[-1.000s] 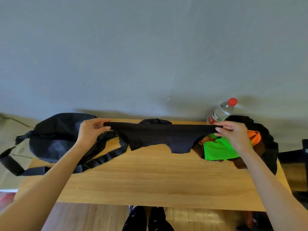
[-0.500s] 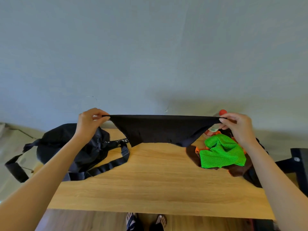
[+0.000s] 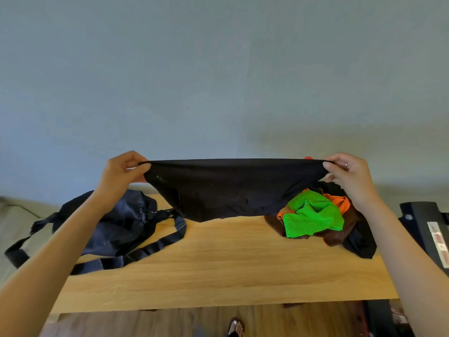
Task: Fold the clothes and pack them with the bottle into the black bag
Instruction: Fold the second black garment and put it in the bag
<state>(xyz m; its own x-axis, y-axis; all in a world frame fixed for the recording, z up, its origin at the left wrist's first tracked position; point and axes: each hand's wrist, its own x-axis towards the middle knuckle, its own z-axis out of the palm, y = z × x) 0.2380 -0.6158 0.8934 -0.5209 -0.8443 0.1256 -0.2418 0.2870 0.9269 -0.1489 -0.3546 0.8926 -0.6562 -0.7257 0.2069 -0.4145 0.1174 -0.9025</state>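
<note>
**Black garment held up over the table**

A grey wall (image 3: 218, 69) fills the upper part of the view. Below it a wooden table (image 3: 218, 276) runs across, pale and grained.

On the table's left end lies the black bag (image 3: 114, 227), slumped and partly hanging off the edge, its straps (image 3: 160, 244) trailing across the wood toward the middle.

In the air above the table's far edge a black garment (image 3: 228, 188) is stretched wide — its top hem pulled taut into a nearly straight line, the rest sagging to a rough point whose lower edge hangs just over the wood. Whether it touches the table I cannot tell.

At the right end sits a pile of clothes (image 3: 340, 229): dark brown and black pieces underneath, an orange one, and a bright green mesh piece (image 3: 311, 217) crumpled on top.

The left hand (image 3: 121, 173) pinches the garment's left corner between thumb and curled fingers. The right hand (image 3: 347, 176), with a ring on one finger, pinches the right corner the same way — both closed firmly on the cloth.

Just behind the taut hem, beside the right hand's fingertips, only the red cap (image 3: 308, 157) of the bottle shows; the rest is hidden by the garment.
</note>
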